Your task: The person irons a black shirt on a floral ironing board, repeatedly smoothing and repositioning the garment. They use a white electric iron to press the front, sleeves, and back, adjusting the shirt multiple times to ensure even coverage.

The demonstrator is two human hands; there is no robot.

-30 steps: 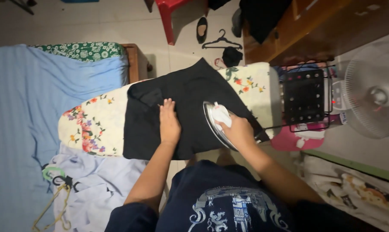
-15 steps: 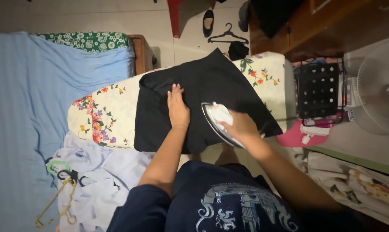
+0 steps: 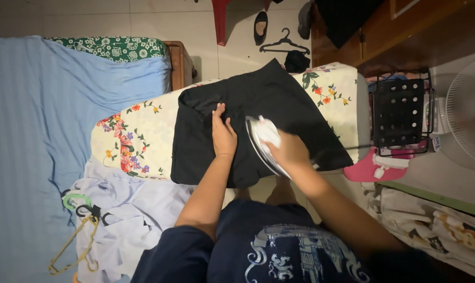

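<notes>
Head view: my left hand (image 3: 223, 137) lies flat, fingers stretched out, pressing on the black cloth (image 3: 258, 112). The cloth is spread across the middle of the floral ironing board (image 3: 135, 144), one corner hanging over the far edge. My right hand (image 3: 291, 152) is closed around the handle of the iron (image 3: 262, 140), which sits on the cloth just right of my left hand, blurred. Black iron rest (image 3: 398, 111) at the board's right end. Fan (image 3: 471, 112) at far right. Blue sheet (image 3: 33, 131) on the left. Pale shirt (image 3: 124, 217) with hangers (image 3: 77, 233) below the board. Shoe (image 3: 260, 26) and black hanger (image 3: 284, 44) on the floor beyond.
</notes>
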